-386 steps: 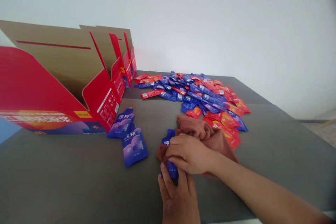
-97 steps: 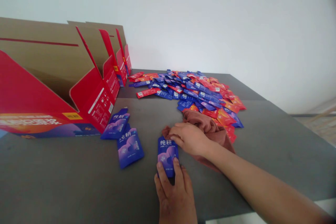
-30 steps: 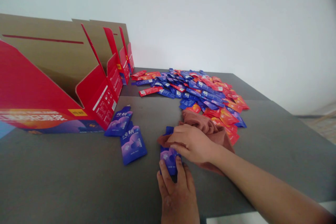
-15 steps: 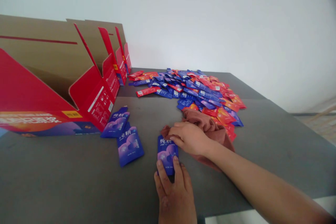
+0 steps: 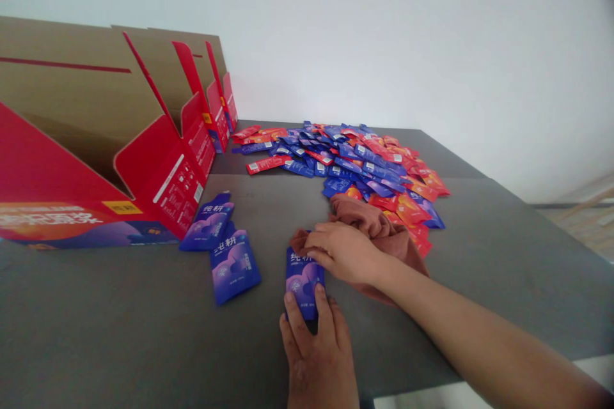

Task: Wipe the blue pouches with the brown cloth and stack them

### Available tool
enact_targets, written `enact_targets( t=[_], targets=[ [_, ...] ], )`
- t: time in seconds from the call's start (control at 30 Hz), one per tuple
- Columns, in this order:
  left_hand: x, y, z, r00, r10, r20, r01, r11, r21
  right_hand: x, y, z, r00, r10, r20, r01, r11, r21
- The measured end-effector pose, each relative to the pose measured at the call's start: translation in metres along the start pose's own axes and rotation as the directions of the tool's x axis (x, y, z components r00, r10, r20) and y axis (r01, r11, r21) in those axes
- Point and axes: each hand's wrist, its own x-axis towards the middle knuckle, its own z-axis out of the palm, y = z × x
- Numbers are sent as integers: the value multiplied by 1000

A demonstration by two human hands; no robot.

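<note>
My right hand [image 5: 343,252] is closed on a reddish-brown cloth [image 5: 384,230], and a fold of it lies over the top end of a blue-purple pouch [image 5: 303,287]. That pouch lies flat on the grey table, printed side up. My left hand [image 5: 316,351] rests on the pouch's lower end, its fingers spread and pressing down from the near side. To the left lie two more blue pouches, one [image 5: 235,268] partly overlapped by the other [image 5: 207,225]. The cloth hides the pouch's top edge.
Open red cardboard boxes [image 5: 175,185] stand in a row along the left, flaps raised. Farther back, a heap of blue and red-orange pouches [image 5: 369,163] spreads across the grey table [image 5: 503,281], reaching the cloth. A white wall [image 5: 336,32] rises behind.
My right hand and the cloth have shifted slightly left over the pouch's top, covering more of its lettering. My left hand stays on the lower end. The whole view has shifted slightly.
</note>
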Motion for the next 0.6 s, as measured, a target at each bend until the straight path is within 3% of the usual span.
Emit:
enact_targets(
  t=[0.17, 0.3, 0.43, 0.5, 0.6],
  targets=[
    [0, 0, 1, 1000, 7, -2, -7, 1000, 15, 0, 8, 0, 991, 106, -79, -107, 994, -5],
    [-1, 0, 1, 1000, 8, -15, -7, 1000, 11, -5, -4, -2, 978, 8, -210, 11, 996, 89],
    [0, 1, 0, 1000, -3, 25, 4, 1000, -8, -9, -18, -2, 964, -263, -41, 266, 956, 126],
    [0, 1, 0, 1000, -5, 22, 5, 1000, -10, -7, -20, -1, 970, -244, 19, 240, 965, 108],
    [0, 1, 0, 1000, 0, -1, 0, 1000, -12, -2, -13, 0, 994, -104, 19, 102, 993, 55]
  ],
)
